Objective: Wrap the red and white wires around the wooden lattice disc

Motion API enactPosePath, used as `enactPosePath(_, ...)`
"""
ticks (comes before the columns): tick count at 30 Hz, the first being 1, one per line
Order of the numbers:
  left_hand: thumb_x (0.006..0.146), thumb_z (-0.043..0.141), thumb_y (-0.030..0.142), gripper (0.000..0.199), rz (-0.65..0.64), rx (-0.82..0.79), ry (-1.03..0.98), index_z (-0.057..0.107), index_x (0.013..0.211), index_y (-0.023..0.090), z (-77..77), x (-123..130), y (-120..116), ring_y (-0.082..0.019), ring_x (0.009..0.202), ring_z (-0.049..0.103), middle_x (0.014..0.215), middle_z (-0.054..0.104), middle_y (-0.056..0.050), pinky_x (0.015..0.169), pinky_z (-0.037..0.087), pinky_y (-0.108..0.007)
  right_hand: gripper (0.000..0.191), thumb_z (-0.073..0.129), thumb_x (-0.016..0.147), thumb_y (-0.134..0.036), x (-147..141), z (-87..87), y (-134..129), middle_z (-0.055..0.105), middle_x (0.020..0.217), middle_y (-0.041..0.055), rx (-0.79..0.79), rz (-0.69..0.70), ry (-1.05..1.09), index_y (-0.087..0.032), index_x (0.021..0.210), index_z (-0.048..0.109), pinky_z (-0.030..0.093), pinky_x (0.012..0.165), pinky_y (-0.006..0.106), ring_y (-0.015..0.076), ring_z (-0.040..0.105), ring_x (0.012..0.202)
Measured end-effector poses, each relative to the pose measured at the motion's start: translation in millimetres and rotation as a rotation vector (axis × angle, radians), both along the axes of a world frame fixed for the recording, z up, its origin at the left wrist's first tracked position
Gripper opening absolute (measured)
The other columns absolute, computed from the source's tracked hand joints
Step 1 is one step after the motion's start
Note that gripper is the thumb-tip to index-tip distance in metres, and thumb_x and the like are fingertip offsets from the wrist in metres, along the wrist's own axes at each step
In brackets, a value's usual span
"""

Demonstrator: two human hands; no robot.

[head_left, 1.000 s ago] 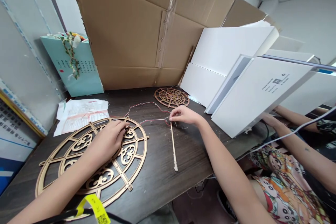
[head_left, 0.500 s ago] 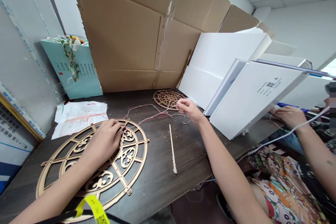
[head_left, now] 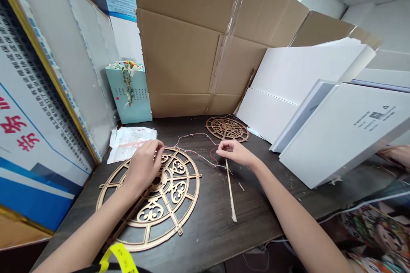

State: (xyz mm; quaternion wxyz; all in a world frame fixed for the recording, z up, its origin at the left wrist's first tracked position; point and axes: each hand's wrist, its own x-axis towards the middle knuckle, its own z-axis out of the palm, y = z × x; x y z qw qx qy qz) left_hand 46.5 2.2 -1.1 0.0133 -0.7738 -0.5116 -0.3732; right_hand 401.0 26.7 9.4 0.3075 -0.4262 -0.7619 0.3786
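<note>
A large round gold openwork frame (head_left: 166, 204) lies flat on the dark table (head_left: 256, 217). My left hand (head_left: 144, 165) rests on the frame's upper left part, fingers curled at its far rim where a thin red and white wire (head_left: 198, 153) begins. My right hand (head_left: 235, 152) pinches that wire to the right of the frame, just above the top end of a thin pale stick (head_left: 230, 190) lying on the table. A smaller gold openwork disc (head_left: 226, 128) lies behind my right hand.
A big open cardboard box (head_left: 198, 47) stands at the back of the table. White flat boxes (head_left: 339, 128) lean at the right. A teal paper bag (head_left: 131, 94) and printed paper sheets (head_left: 130, 141) sit at the back left. Another person's hand (head_left: 397, 155) shows at the far right edge.
The view has swung left. My right hand has pulled the wire back from beside the small disc toward the top of the stick. My left hand stays on the frame.
</note>
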Motion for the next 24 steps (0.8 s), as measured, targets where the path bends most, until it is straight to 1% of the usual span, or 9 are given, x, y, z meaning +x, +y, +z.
enactPosePath(3,0.107,0.04,0.032,0.019,-0.026,0.1,-0.063,0.054,0.106,0.02,9.1,3.0,-9.2,-0.019,0.075,0.06,0.088,0.065,-0.004,0.071,0.043,-0.031,0.043,0.073,0.089,-0.05,-13.5,0.3,-4.0,0.067,0.115,0.0104,0.111,-0.056,0.039,-0.017,0.116,0.066,0.049,0.088,0.034,0.0211,0.062,0.099)
enactPosePath(7,0.109,0.038,0.029,0.018,-0.172,0.148,-0.069,0.053,0.113,0.02,9.5,16.5,-24.9,-0.014,0.06,0.06,0.076,0.065,0.001,0.062,0.042,-0.027,0.076,0.087,0.076,-0.044,-45.2,6.7,-21.4,0.056,0.146,0.0107,0.196,0.055,0.048,-0.024,0.143,0.058,0.046,0.103,0.038,0.0272,0.055,0.129)
enactPosePath(9,0.11,0.039,0.028,0.018,-0.259,0.146,-0.036,0.055,0.114,0.02,8.0,26.5,-33.6,-0.014,0.066,0.065,0.081,0.069,0.0,0.064,0.045,-0.026,0.059,0.084,0.081,-0.044,-60.4,8.7,-30.9,0.065,0.135,0.0091,0.205,0.116,0.05,-0.024,0.134,0.068,0.048,0.101,0.036,0.0259,0.06,0.122)
enactPosePath(11,0.109,0.04,0.029,0.019,-0.325,0.128,0.008,0.057,0.115,0.021,7.1,35.2,-40.7,-0.014,0.078,0.071,0.094,0.074,-0.002,0.071,0.048,-0.026,0.029,0.071,0.093,-0.044,-68.9,8.8,-37.2,0.074,0.101,0.0072,0.184,0.152,0.059,-0.02,0.107,0.078,0.052,0.087,0.033,0.0213,0.068,0.095)
enactPosePath(13,0.11,0.039,0.029,0.028,-0.346,0.093,0.031,0.054,0.132,0.021,6.9,39.1,-44.0,-0.015,0.088,0.072,0.106,0.075,-0.003,0.078,0.051,-0.026,0.037,0.064,0.098,-0.047,-67.9,8.3,-38.0,0.066,0.069,0.0039,0.183,0.11,0.095,-0.017,0.081,0.077,0.048,0.066,0.028,0.0154,0.06,0.065)
enactPosePath(17,0.111,0.034,0.03,0.048,-0.247,0.004,0.013,0.034,0.158,0.024,6.6,28.5,-37.6,-0.016,0.082,0.07,0.103,0.074,-0.003,0.076,0.052,-0.03,0.048,0.057,0.099,-0.055,-39.4,17.9,-26.8,0.041,0.057,-0.0021,0.383,-0.328,0.317,-0.017,0.07,0.058,0.028,0.049,0.025,0.01,0.034,0.05)
enactPosePath(19,0.109,0.036,0.033,0.046,-0.205,-0.047,0.026,0.042,0.154,0.022,3.5,19.0,-28.2,-0.021,0.089,0.071,0.11,0.073,-0.007,0.078,0.052,-0.034,0.05,0.042,0.103,-0.059,-15.6,31.1,-23.2,0.028,0.058,-0.005,0.518,-0.588,0.424,-0.021,0.071,0.042,0.022,0.047,0.026,0.0102,0.024,0.048)
enactPosePath(21,0.105,0.046,0.04,0.042,-0.218,-0.108,0.085,0.059,0.14,0.021,-2.2,11.5,-16.7,-0.03,0.114,0.066,0.126,0.069,-0.011,0.094,0.051,-0.044,0.048,0.032,0.104,-0.059,10.4,46.5,-27.3,0.021,0.061,-0.0058,0.619,-0.786,0.463,-0.023,0.074,0.031,0.019,0.045,0.026,0.0109,0.018,0.048)
enactPosePath(24,0.103,0.046,0.043,0.039,-0.272,-0.203,0.183,0.071,0.122,0.021,-10.5,5.9,-3.6,-0.031,0.118,0.064,0.127,0.069,-0.011,0.102,0.048,-0.049,0.046,0.038,0.103,-0.058,43.7,62.6,-47.3,0.022,0.059,-0.0057,0.659,-0.938,0.36,-0.023,0.073,0.035,0.017,0.046,0.026,0.0115,0.019,0.049)
